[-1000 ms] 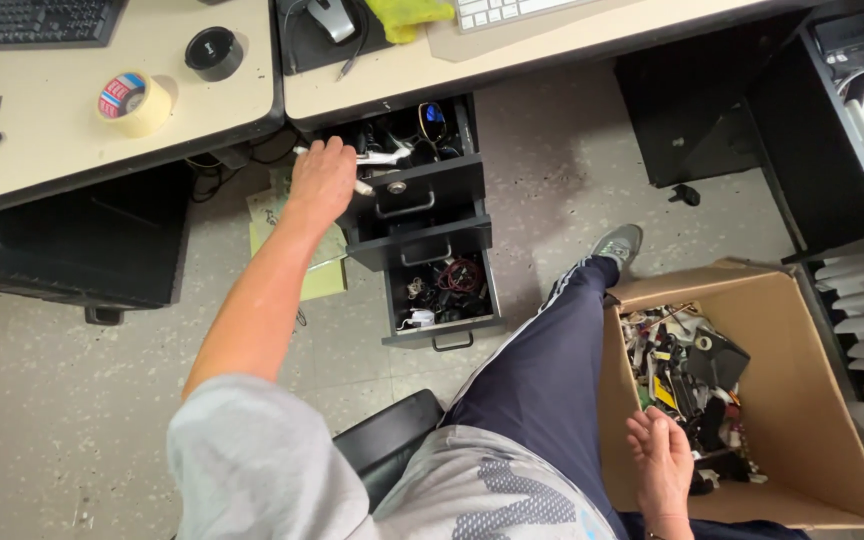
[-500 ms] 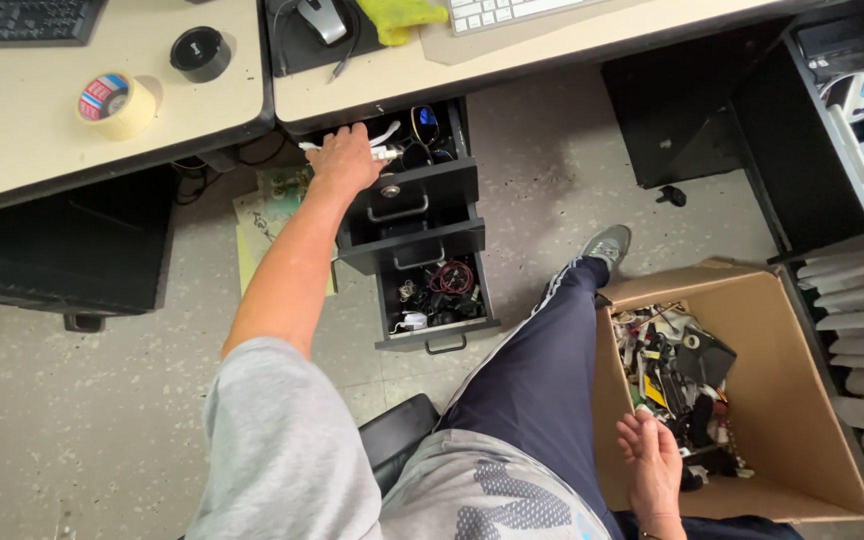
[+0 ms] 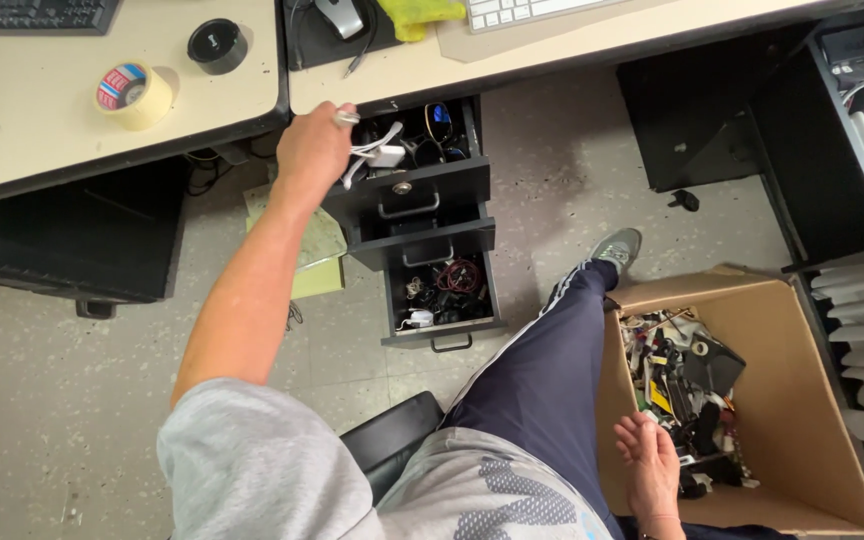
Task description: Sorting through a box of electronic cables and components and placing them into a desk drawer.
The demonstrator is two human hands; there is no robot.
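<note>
My left hand (image 3: 314, 148) is closed around a white cable with a small white adapter (image 3: 380, 152), lifted just over the left part of the open top drawer (image 3: 430, 185) of a black drawer unit. That drawer holds dark cables and small gadgets. The bottom drawer (image 3: 444, 292) is also pulled out, with red and black cords inside. My right hand (image 3: 649, 468) rests low at the left edge of a cardboard box (image 3: 802, 400), fingers loosely spread, holding nothing, beside a heap of cables and black parts (image 3: 690, 385).
A beige desk (image 3: 42, 130) carries a tape roll (image 3: 132, 95), a black round object (image 3: 216, 45), a mouse (image 3: 339, 14) and keyboards. Yellow-green paper (image 3: 312, 262) lies on the floor by the unit. My leg (image 3: 542, 380) and chair seat (image 3: 392, 440) fill the space between drawers and box.
My left hand has drawn the white cable and adapter up and left out of the top drawer. My right hand has stayed at the box edge.
</note>
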